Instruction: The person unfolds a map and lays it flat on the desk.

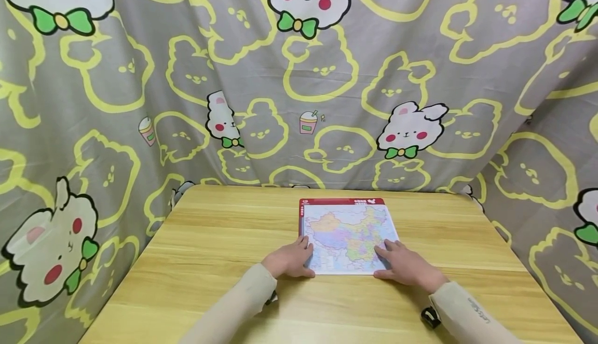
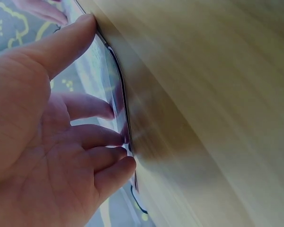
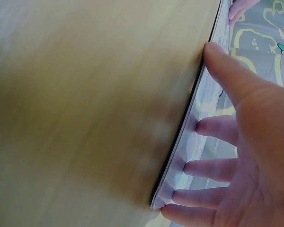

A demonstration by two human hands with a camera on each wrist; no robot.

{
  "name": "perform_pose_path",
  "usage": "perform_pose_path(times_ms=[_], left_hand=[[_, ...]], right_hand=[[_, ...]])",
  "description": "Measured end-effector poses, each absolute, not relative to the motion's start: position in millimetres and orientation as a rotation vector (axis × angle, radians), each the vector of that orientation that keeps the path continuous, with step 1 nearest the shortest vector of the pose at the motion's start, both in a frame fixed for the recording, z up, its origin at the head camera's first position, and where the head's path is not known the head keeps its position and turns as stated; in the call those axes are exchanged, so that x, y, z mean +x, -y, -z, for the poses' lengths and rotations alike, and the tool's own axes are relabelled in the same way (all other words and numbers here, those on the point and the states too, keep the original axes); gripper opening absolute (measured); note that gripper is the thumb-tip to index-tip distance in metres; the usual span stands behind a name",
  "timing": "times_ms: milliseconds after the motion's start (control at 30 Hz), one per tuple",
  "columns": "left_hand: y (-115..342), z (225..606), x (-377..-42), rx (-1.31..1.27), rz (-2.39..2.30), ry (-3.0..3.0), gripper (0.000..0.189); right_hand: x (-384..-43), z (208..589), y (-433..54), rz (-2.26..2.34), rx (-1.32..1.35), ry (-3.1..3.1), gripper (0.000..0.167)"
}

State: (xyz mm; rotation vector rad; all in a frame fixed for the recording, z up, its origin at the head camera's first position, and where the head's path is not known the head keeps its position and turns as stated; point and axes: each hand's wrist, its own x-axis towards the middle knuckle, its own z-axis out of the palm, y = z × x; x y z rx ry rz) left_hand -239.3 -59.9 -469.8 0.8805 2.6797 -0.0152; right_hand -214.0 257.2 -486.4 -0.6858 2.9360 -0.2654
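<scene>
A flat rectangular map board (image 1: 348, 235) with a red top border lies on the wooden table (image 1: 224, 240), its coloured map of China facing up. My left hand (image 1: 291, 258) rests at its lower left side, fingertips on the margin and thumb at the bottom corner. On the opposite side my right hand (image 1: 404, 263) touches the lower right edge, fingers spread. In the left wrist view the board's thin edge (image 2: 120, 85) runs past the fingertips, bowing slightly. The right wrist view shows the fingertips of the right hand pressed along a straight edge (image 3: 180, 137).
A grey curtain (image 1: 261, 79) with yellow outlines and white rabbit figures hangs behind the table and along both sides. The table's back edge lies just beyond the map board. A dark wrist strap (image 1: 430, 317) shows under the right sleeve (image 1: 467, 307).
</scene>
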Motion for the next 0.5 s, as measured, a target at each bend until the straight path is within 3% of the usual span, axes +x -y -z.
perform_pose_path(times_ms=[500], left_hand=[[82,471,-242,0.840,-0.077,-2.664,0.080]], right_hand=[[-214,481,-237,0.245,-0.724,-2.901,0.071]])
